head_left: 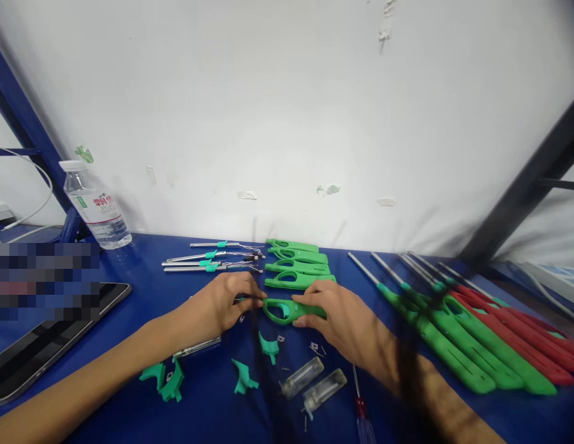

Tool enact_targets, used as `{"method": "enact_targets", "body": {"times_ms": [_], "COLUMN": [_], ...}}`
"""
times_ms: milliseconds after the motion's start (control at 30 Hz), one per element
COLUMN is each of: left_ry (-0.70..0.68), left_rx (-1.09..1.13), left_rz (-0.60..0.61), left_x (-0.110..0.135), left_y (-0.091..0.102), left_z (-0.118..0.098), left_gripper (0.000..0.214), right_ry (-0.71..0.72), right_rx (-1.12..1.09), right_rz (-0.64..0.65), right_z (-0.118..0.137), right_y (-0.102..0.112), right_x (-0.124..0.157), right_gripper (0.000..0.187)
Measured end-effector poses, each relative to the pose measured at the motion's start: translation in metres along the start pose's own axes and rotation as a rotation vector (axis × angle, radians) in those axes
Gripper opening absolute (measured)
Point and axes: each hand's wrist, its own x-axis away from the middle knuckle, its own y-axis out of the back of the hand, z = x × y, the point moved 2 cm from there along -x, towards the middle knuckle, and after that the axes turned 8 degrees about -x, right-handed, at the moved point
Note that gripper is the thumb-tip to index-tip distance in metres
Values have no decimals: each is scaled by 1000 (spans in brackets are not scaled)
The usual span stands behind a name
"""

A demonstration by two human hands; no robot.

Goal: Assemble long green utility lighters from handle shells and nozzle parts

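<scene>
Between my hands, above the blue table, is a green lighter casing (pixel 271 317) with a finger loop, and a teal trigger (pixel 284 310) shows inside the loop. My right hand (pixel 333 317) is closed around its rear end. The fingers of my left hand (pixel 231 299) pinch at its front tip; anything small between them is hidden. Just behind lie several more green casing pieces (pixel 299 281). To their left are metal lighter tubes (pixel 189 256) with teal collars and thin wires. Loose teal triggers (pixel 243 377) and two clear fuel tanks (pixel 324 390) lie in front of my hands.
Assembled green lighters (pixel 453 351) and red lighters (pixel 513 330) lie in a row at the right. A screwdriver (pixel 361 413) is at the front, near small loose screws. A water bottle (pixel 95 206) and a dark phone-like device (pixel 50 342) are at the left. A white wall (pixel 287 123) bounds the back.
</scene>
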Motion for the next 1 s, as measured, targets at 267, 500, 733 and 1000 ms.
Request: {"method": "enact_targets", "body": {"times_ms": [267,500,733,1000], "left_ry": [165,171,-50,-93], "left_rx": [102,6,-74,-160], "left_rz": [51,70,-44,-247], "left_x": [-4,-2,5,0], "left_y": [1,-2,0,6], "left_z": [-6,1,-6,-14], "left_gripper": [15,14,16,11], "right_ry": [-137,-156,-125,-79], "right_rx": [-179,-216,-153,-219], "right_rz": [2,-2,-29,-39], "right_z": [-3,-3,-6,-4], "right_y": [4,6,5,24], "right_x": [-4,-5,-3,-4], "right_gripper": [43,37,39,43]}}
